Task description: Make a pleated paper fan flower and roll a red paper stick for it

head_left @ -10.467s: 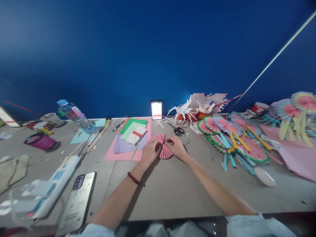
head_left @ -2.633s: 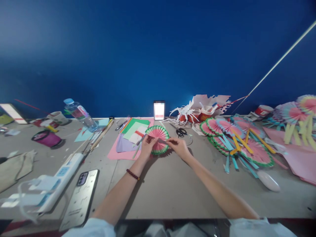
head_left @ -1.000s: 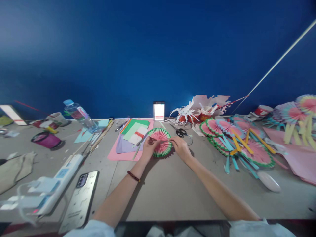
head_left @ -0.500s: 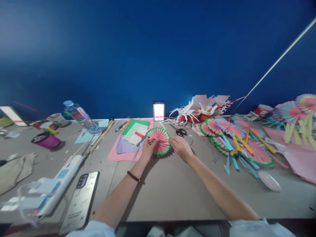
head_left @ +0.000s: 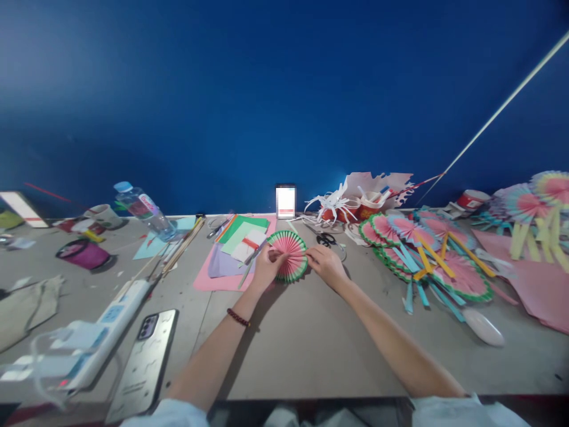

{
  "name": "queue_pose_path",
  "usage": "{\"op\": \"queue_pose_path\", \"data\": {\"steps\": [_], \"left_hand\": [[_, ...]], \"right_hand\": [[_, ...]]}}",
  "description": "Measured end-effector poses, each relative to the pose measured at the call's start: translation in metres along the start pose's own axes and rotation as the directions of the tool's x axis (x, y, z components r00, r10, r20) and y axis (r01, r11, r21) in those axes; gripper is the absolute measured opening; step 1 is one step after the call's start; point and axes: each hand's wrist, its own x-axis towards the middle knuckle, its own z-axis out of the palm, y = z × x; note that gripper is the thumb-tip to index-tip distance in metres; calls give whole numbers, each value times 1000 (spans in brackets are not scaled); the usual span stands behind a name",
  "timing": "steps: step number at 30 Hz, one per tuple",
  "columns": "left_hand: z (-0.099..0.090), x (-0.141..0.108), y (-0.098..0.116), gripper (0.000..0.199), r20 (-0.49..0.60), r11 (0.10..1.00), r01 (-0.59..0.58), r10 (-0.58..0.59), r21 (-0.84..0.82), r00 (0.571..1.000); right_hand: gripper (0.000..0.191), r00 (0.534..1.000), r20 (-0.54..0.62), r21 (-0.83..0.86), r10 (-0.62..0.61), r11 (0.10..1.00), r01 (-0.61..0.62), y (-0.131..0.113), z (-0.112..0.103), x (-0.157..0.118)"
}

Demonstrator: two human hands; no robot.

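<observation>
A round pleated paper fan [head_left: 291, 255], pink with a green edge, is held up between my two hands over the middle of the table. My left hand [head_left: 268, 267] grips its left side, thumb lying across the pleats toward the centre. At the right rim, my right hand [head_left: 326, 265] pinches the green edge between thumb and fingers. Just behind the right hand lie black-handled scissors [head_left: 326, 239]. Left of the fan is a stack of coloured paper [head_left: 222, 267] in pink, purple and green.
Finished pleated fans [head_left: 462, 276] with ribbon strips are piled at right, near a white oval object [head_left: 483, 327]. Red cups [head_left: 371, 209] with paper strips stand at the wall. Leftward are a bottle [head_left: 149, 213], a power strip [head_left: 111, 326] and a phone [head_left: 144, 362].
The fan and both hands have shifted very slightly; both hands keep their hold on it. Nothing else has visibly moved on the table.
</observation>
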Motion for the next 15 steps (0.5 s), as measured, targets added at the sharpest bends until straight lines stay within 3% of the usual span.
{"op": "queue_pose_path", "data": {"steps": [6, 11, 15], "left_hand": [[-3, 6, 0, 50, 44, 986, 93, -87, -139, 995], [-5, 5, 0, 45, 142, 980, 161, -144, -116, 979], [-6, 4, -3, 40, 132, 985, 153, -142, -80, 981]], "right_hand": [[24, 1000, -6, 57, -2, 998, 2, 2, -2, 1], [24, 1000, 3, 66, 20, 998, -20, 3, -1, 1], [22, 996, 20, 111, 90, 990, -92, -1, -2, 0]]}}
